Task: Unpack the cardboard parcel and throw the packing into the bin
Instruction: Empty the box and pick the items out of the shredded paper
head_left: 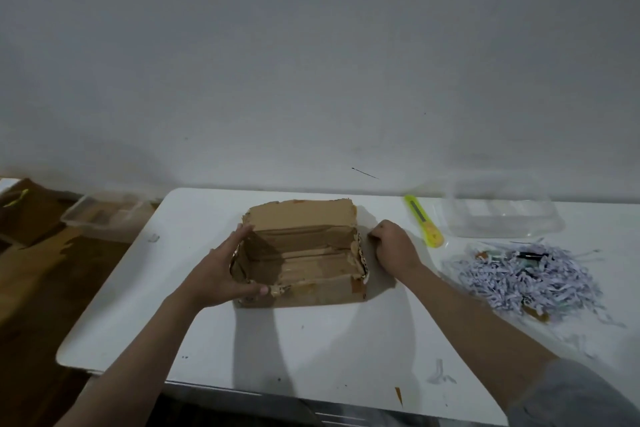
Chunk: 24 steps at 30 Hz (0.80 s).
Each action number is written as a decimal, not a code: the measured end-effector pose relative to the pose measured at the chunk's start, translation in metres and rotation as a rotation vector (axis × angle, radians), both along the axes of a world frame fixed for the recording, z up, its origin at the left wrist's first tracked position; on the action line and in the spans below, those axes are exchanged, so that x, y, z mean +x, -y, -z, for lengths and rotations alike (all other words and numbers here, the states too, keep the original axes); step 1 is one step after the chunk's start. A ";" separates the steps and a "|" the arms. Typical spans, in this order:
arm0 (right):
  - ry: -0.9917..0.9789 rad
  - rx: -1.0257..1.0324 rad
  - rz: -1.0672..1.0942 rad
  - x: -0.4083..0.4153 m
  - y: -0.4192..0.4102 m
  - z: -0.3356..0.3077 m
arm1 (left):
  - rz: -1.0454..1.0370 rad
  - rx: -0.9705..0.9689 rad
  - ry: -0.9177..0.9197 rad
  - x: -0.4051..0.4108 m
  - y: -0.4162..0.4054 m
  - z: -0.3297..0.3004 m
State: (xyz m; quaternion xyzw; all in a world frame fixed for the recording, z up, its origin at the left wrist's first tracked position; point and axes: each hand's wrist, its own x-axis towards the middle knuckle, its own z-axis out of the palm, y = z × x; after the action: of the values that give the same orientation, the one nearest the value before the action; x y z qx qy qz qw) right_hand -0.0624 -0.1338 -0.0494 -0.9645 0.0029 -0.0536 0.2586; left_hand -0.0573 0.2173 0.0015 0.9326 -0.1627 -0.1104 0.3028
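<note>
An open brown cardboard parcel [304, 253] sits in the middle of the white table [311, 350], its inside bare as far as I can see. My left hand [221, 270] grips the parcel's left end, thumb on the near rim and fingers on the far corner. Just right of the parcel, my right hand [393, 246] rests on the table with its fingers curled; whether it pinches anything is hidden. A heap of pale purple shredded paper [526, 281] lies at the right, with a few small dark items on top of it.
A yellow-green utility knife [424, 222] lies behind my right hand. A clear plastic container [498, 211] stands at the back right. Another clear tub [104, 215] sits on the brown floor off the table's left edge. Stray paper shreds [440, 374] lie near the front edge.
</note>
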 end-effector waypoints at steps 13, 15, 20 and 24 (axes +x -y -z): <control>0.196 -0.342 0.243 -0.084 0.095 -0.040 | 0.158 0.026 -0.011 0.002 0.083 -0.017; 0.238 -0.378 0.230 -0.094 0.106 -0.046 | 0.152 0.020 0.064 -0.003 0.099 -0.024; 0.331 -0.248 0.282 -0.118 0.142 -0.054 | 0.121 -0.129 0.320 -0.027 0.173 -0.035; 0.353 -0.114 0.327 -0.138 0.185 -0.060 | 0.125 -0.352 0.456 -0.057 0.259 -0.039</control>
State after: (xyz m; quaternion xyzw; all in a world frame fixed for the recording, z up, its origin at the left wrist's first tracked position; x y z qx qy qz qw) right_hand -0.2008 -0.3188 0.0104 -0.9399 0.1105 -0.2627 0.1879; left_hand -0.1139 -0.0422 0.0408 0.8548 -0.3001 0.1138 0.4079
